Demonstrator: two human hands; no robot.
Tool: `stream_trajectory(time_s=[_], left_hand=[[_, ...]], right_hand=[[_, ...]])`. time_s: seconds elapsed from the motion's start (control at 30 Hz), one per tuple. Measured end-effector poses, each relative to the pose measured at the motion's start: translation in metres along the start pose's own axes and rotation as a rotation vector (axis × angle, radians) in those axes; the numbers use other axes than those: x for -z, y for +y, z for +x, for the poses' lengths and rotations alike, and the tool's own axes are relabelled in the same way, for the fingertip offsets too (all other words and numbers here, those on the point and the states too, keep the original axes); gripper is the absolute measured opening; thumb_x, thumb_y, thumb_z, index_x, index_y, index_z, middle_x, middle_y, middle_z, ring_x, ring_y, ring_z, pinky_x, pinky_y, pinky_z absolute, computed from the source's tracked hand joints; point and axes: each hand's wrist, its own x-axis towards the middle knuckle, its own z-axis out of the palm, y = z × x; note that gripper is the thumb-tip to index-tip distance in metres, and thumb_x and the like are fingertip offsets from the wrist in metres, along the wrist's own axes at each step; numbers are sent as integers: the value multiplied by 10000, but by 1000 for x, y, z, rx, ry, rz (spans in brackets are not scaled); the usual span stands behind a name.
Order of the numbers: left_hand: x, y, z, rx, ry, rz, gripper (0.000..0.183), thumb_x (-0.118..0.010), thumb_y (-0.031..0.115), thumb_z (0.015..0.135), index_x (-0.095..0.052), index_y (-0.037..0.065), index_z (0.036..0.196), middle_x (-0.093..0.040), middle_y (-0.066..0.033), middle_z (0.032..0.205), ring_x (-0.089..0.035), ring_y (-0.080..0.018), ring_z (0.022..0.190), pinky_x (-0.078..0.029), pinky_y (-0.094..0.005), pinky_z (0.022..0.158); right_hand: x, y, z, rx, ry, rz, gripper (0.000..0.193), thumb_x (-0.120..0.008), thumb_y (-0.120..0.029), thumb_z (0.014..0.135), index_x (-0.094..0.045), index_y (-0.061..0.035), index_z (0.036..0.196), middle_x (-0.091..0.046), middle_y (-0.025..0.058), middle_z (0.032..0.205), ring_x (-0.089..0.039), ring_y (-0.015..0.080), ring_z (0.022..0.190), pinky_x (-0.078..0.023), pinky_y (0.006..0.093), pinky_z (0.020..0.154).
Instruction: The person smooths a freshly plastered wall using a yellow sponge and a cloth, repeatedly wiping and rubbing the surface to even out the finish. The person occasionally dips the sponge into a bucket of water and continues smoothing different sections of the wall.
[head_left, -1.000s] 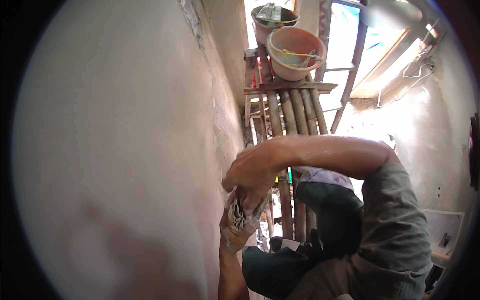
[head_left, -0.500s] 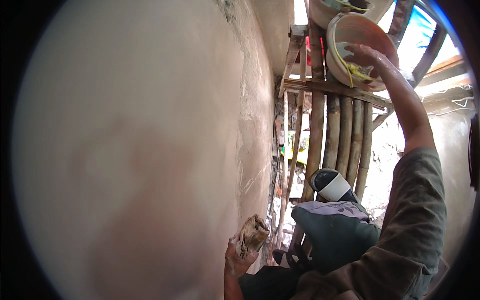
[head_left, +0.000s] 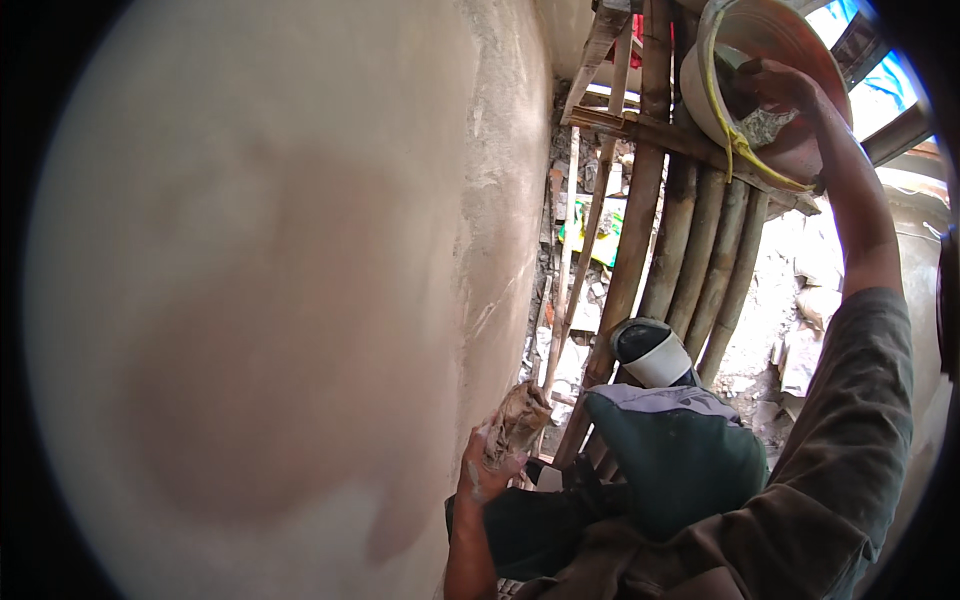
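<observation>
My left hand [head_left: 487, 462] grips a wad of crumpled brown material [head_left: 520, 420], paper or cloth, close beside the plastered wall [head_left: 300, 300]. At the upper right, my right arm reaches over a pale bucket [head_left: 705, 105] with a yellow cord [head_left: 732, 135] at its rim. Inside that bucket is my right hand [head_left: 785, 88], just above or in the water [head_left: 768, 127]. Its fingers are bent and dark in shadow, and what they hold, if anything, does not show.
Beneath me runs a scaffold of bamboo poles [head_left: 680, 250] with a wooden crosspiece [head_left: 650, 132]. A foot in a dark and white sandal [head_left: 660, 358] rests on the poles. Rubble [head_left: 795, 340] and a green-yellow bag [head_left: 600, 235] lie below.
My view has shifted, with the bucket now higher and farther right. The bucket looks more tilted, and my right hand remains inside. My left hand still holds the brown wad.
</observation>
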Motion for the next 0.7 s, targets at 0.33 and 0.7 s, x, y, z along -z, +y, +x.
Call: stream_trajectory(time_s=[0.33,0.7], left_hand=[[-4,-14,8,27,32,-131,671,-758,208,728,-459,-48,1272,-562,-158,1172,-544,-245,1095,-423,-356,961],[14,-17,2,43,44,119,789,-758,316,729,-428,-89,1319,-523,-259,1193,-529,-354,1137,-410,-410,980]], right_hand=[[-33,-24,-11,131,269,-687,425,-548,-455,871,-604,-87,1077,-650,191,1059,-646,322,957,-487,403,888],[-27,-29,-3,182,339,-534,355,-508,-271,894,-567,-24,1142,-627,213,1106,-623,333,1024,-482,439,857]])
